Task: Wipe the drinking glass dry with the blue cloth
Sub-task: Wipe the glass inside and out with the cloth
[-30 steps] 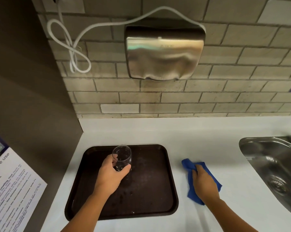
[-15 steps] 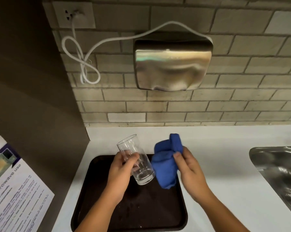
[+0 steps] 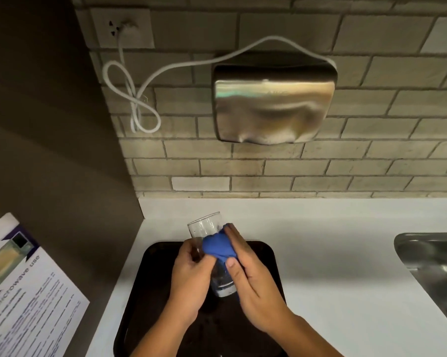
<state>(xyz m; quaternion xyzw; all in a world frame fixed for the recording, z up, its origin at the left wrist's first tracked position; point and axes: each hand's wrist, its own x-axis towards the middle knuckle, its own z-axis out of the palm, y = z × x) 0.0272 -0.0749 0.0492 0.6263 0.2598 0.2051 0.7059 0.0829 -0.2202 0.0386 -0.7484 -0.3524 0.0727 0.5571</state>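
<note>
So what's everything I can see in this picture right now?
drinking glass: 1, clear, tilted above the tray
blue cloth: 1, blue, pressed on the glass
tray: 1, dark brown, on the counter
counter: 1, white, below the brick wall
sink: 1, steel, right edge
hand dryer: 1, steel, on the wall
cord: 1, white, looped, plugged into the outlet
notice sheet: 1, white, left
left hand: holds the glass
right hand: holds the cloth

"microwave use" heading on the paper notice (image 3: 24,287); smaller print below illegible
</note>
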